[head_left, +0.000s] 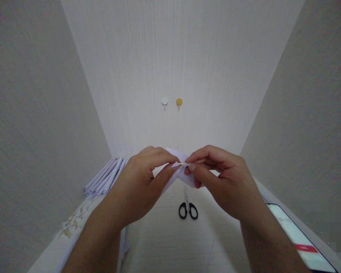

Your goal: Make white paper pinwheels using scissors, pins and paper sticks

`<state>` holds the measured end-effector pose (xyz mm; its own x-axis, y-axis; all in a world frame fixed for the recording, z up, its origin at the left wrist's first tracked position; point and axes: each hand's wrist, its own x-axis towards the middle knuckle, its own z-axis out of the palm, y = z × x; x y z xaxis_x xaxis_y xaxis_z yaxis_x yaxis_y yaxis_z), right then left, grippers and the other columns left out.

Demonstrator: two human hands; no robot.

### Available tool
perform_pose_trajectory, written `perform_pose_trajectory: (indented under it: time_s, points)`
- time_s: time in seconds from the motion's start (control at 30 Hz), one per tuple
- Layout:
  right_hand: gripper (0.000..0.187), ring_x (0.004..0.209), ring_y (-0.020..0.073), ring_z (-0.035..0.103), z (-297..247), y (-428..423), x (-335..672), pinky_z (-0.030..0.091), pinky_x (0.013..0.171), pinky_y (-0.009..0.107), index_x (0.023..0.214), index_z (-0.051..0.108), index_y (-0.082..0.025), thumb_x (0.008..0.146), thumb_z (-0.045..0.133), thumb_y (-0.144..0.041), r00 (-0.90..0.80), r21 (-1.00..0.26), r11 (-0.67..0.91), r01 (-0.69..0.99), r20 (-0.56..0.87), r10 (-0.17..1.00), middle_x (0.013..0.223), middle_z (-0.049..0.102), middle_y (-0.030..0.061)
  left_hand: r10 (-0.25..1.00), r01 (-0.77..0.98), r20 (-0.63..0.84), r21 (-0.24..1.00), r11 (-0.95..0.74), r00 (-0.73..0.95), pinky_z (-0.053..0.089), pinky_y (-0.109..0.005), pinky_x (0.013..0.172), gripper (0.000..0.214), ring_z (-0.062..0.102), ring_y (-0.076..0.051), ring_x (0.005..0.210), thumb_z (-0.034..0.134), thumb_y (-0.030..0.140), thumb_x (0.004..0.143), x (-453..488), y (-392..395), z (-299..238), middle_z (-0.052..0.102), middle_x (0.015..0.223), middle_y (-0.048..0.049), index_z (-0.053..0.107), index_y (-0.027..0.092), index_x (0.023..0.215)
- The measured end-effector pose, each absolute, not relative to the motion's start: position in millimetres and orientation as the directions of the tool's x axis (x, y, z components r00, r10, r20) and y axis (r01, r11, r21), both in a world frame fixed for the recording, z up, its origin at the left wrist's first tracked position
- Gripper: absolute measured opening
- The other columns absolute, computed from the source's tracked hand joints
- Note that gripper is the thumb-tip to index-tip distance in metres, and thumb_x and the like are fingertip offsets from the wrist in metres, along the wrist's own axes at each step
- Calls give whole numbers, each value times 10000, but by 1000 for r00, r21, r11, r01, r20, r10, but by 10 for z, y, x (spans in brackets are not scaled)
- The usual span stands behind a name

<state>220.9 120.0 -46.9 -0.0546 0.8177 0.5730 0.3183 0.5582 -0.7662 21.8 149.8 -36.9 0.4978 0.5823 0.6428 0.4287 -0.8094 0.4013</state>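
My left hand (146, 182) and my right hand (218, 170) meet above the table, each pinching a thin white sheet (170, 182) that looks like paper. It is gathered between the fingertips, with its ends flaring out behind and below. Across the gathered part runs a short, thin, cream-coloured strand (182, 164), held between both thumbs and forefingers; whether it is cord or something stiffer I cannot tell. A pair of scissors (188, 206) with black handles lies beneath the hands, blades pointing away from me.
Folded white sheets (105, 176) are stacked at the left, with a heap of small cream strands (78, 218) nearer. A phone (298, 237) with a lit screen lies at the right. Two hooks (179, 102) are on the back wall; grey panels stand on both sides.
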Motion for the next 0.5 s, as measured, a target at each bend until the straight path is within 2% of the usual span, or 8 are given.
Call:
perform_pose_trajectory:
  time_s: [0.2, 0.5]
  points:
    - [82, 570, 133, 626, -448, 1204, 2194, 458, 493, 242, 860, 737, -195, 858, 664, -158, -34, -776, 548, 313, 567, 823, 707, 728, 15, 550, 408, 623, 373, -834, 556, 474, -311, 880, 207, 662, -165, 949, 557, 235, 1025, 206, 1511, -373, 765, 983, 12, 759, 275, 1048]
    - [66, 554, 125, 623, -446, 1212, 2190, 458, 476, 230, 847, 737, -191, 846, 682, -156, -7, -799, 535, 274, 554, 832, 706, 735, 17, 559, 411, 615, 381, -828, 556, 479, -320, 883, 235, 664, -170, 951, 540, 241, 1033, 199, 1496, -358, 768, 999, -1, 766, 276, 1089]
